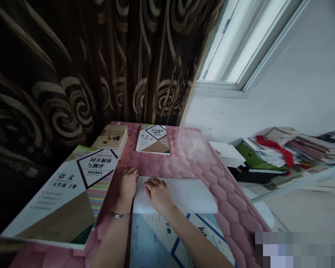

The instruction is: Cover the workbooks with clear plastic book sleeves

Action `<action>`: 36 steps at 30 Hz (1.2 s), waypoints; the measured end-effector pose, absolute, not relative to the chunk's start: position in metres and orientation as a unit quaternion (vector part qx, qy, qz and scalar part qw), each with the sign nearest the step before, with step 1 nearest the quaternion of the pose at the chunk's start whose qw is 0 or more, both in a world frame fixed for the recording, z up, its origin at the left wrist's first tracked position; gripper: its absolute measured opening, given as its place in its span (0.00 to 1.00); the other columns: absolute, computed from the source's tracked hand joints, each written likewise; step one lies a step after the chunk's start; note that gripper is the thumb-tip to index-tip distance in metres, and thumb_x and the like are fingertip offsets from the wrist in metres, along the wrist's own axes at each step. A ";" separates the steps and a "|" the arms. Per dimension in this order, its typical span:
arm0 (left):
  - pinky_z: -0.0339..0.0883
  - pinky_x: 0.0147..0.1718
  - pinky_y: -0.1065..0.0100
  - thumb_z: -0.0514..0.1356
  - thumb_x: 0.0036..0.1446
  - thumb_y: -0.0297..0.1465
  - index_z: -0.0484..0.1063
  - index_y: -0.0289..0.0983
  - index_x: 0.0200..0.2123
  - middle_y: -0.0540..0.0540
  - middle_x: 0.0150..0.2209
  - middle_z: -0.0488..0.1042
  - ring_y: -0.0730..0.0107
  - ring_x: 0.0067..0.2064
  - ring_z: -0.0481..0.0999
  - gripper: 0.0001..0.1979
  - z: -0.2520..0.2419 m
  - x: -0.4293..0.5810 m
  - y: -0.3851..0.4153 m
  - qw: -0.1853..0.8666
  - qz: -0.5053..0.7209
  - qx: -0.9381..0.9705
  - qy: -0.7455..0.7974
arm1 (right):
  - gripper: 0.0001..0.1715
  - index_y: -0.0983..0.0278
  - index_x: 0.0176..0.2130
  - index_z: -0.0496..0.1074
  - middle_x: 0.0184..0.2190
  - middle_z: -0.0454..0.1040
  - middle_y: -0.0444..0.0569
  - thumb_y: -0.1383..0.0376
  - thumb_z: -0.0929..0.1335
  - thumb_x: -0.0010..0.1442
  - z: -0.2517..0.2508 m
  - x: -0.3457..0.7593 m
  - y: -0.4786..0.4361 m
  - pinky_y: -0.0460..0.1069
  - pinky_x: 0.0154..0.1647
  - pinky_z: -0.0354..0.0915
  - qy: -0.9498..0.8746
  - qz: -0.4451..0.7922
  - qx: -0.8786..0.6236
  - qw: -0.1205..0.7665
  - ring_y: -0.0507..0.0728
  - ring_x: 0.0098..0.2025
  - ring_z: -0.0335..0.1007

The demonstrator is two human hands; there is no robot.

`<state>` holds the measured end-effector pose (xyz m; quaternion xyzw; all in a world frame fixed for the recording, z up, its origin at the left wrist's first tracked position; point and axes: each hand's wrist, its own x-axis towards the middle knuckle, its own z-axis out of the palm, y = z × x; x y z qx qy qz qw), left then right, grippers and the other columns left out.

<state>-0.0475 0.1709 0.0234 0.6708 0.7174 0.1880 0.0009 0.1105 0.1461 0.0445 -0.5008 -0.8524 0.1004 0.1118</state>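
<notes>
A blue-and-white workbook (153,242) lies nearest me on the pink quilted tabletop. A plain white sheet or flap (195,193) covers its far part. My right hand (158,191) rests on this white sheet, palm down, its fingers loosely bent and a little apart. Beside the sheet's left edge is my left hand (129,182), with a bangle (121,215) on the wrist. Its fingers bend lightly over the tabletop and nothing shows in them. Whether they touch the book's edge I cannot tell. My right forearm hides part of the workbook's cover.
A large white-and-tan workbook (64,197) lies at left, with a stack of small books (111,137) behind it. Farther back lies another workbook (153,139). A clear plastic sheet (195,145) lies at the back right. Piled papers (307,147) fill a shelf beyond the table.
</notes>
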 end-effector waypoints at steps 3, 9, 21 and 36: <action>0.65 0.52 0.60 0.56 0.62 0.26 0.75 0.33 0.49 0.38 0.52 0.76 0.57 0.53 0.74 0.13 0.025 -0.045 0.170 0.000 0.172 0.676 0.716 | 0.17 0.59 0.46 0.75 0.52 0.74 0.51 0.62 0.60 0.68 0.045 0.110 0.148 0.55 0.54 0.58 -0.851 0.096 -0.505 0.102 0.59 0.55 0.65; 0.68 0.47 0.60 0.56 0.63 0.29 0.75 0.33 0.46 0.34 0.49 0.76 0.55 0.50 0.76 0.12 0.035 -0.034 0.165 0.003 0.110 0.671 0.733 | 0.18 0.58 0.45 0.76 0.52 0.74 0.50 0.59 0.59 0.69 0.048 0.114 0.147 0.55 0.55 0.58 -0.863 0.104 -0.485 0.094 0.59 0.56 0.65; 0.63 0.55 0.48 0.50 0.62 0.21 0.69 0.36 0.56 0.31 0.58 0.68 0.50 0.60 0.68 0.21 0.052 -0.001 0.192 -0.052 -0.024 0.780 0.623 | 0.27 0.63 0.54 0.72 0.59 0.67 0.58 0.52 0.58 0.67 0.052 0.123 0.137 0.64 0.60 0.53 -0.878 0.126 -0.454 0.081 0.67 0.63 0.56; 0.70 0.45 0.56 0.50 0.61 0.19 0.73 0.32 0.45 0.32 0.47 0.74 0.56 0.48 0.76 0.15 0.052 -0.012 0.195 -0.009 0.065 0.729 0.681 | 0.26 0.60 0.56 0.70 0.61 0.66 0.56 0.51 0.58 0.67 0.049 0.123 0.138 0.67 0.61 0.52 -0.867 0.111 -0.475 0.096 0.69 0.64 0.55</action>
